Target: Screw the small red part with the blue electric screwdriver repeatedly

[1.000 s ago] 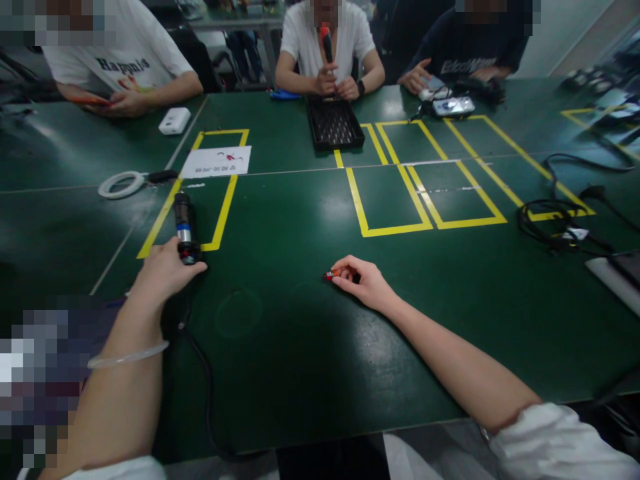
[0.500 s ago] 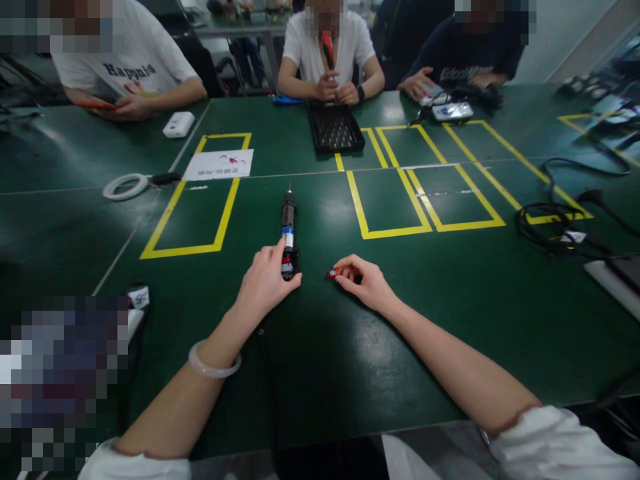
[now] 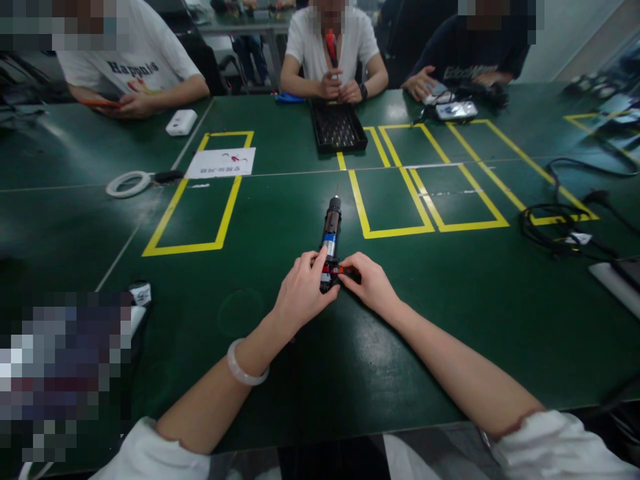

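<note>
An electric screwdriver (image 3: 331, 230) with a dark body, a blue-and-silver band and a thin bit lies over the green table, its bit pointing away from me. My left hand (image 3: 306, 290) wraps round its rear end. Pinched between thumb and fingers of my right hand (image 3: 369, 280) is a small red-orange piece (image 3: 340, 270); its kind does not show. That piece meets the right side of the screwdriver's rear end, where red parts show. My fingers hide much of this spot, so I cannot tell whether the two are joined.
Yellow tape frames (image 3: 400, 233) mark the table (image 3: 425, 300). Ahead stand a black tray (image 3: 340, 137) of small parts and a white paper (image 3: 223, 162). A tape roll (image 3: 128, 185) lies left, coiled black cables (image 3: 550, 223) right. Three people sit across the table.
My left hand has carried the screwdriver to the right, tilting it slightly, up against the small piece in my right hand. My right hand has barely moved.
</note>
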`<state>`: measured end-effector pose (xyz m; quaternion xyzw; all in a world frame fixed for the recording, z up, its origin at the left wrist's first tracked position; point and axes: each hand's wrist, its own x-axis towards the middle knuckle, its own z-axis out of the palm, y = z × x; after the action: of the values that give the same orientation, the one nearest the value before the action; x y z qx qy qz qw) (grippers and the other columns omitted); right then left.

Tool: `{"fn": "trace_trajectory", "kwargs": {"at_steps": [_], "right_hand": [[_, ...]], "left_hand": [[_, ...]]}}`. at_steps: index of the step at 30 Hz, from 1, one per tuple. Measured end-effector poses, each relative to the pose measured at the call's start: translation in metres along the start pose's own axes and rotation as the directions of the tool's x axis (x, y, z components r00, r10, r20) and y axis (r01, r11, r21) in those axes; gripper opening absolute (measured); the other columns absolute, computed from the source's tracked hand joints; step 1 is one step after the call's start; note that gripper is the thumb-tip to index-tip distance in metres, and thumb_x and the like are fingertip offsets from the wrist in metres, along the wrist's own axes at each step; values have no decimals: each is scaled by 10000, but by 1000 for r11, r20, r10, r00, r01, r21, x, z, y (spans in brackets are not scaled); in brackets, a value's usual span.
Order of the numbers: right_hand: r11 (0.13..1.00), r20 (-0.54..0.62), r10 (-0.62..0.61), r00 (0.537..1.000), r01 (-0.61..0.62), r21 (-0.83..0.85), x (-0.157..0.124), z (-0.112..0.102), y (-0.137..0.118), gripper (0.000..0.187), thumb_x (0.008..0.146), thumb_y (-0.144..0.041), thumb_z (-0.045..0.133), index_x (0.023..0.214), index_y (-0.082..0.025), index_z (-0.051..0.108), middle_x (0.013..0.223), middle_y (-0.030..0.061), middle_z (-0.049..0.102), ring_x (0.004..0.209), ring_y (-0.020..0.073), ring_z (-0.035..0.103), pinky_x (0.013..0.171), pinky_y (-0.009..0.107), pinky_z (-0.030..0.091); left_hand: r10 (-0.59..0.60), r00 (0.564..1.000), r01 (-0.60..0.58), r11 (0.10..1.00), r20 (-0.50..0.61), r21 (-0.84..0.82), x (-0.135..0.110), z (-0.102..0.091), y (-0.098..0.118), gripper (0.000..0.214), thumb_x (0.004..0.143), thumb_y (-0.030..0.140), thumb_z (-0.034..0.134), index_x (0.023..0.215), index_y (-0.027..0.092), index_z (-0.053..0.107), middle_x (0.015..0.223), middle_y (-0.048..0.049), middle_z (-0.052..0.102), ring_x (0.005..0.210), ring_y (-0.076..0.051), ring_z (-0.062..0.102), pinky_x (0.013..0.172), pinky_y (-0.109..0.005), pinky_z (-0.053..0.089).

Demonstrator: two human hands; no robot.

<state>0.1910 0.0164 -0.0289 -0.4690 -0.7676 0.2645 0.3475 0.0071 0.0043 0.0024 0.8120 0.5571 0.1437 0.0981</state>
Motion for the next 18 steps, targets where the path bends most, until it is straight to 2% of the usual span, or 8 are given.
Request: {"fn": "trace_trajectory", "kwargs": {"at_steps": [5, 12, 18], "right_hand": [[997, 12, -37, 999, 37, -71, -4, -2, -8, 192, 898, -188, 543, 1058, -177, 649, 1012, 105, 645, 985, 233, 605, 879, 360, 497], [999, 1, -30, 1000, 30, -19, -5, -1, -5, 337, 853, -62, 478, 1083, -186, 692, 1008, 90, 680, 932, 207, 647, 856, 339, 519], [990, -39, 21, 999, -15, 140, -1, 0, 4, 344, 828, -42, 459, 1034, -184, 696, 881, 50, 689, 779, 163, 633, 741, 297, 502]], "left_hand": [[9, 1000, -8, 999, -17, 39, 0, 0, 0, 750, 807, 405, 615, 1477, 205, 344, 1228, -143, 522, 1085, -292, 543, 880, -397, 489], [-39, 998, 45, 988, -44, 146, 8, 1, 5, 725, 852, 559, 543, 1451, 182, 385, 1141, -151, 547, 982, -290, 567, 776, -382, 455], [-59, 998, 66, 975, -37, 213, 13, -1, 7, 701, 862, 523, 530, 1460, 185, 387, 1100, -145, 549, 956, -291, 556, 753, -382, 437]]}}
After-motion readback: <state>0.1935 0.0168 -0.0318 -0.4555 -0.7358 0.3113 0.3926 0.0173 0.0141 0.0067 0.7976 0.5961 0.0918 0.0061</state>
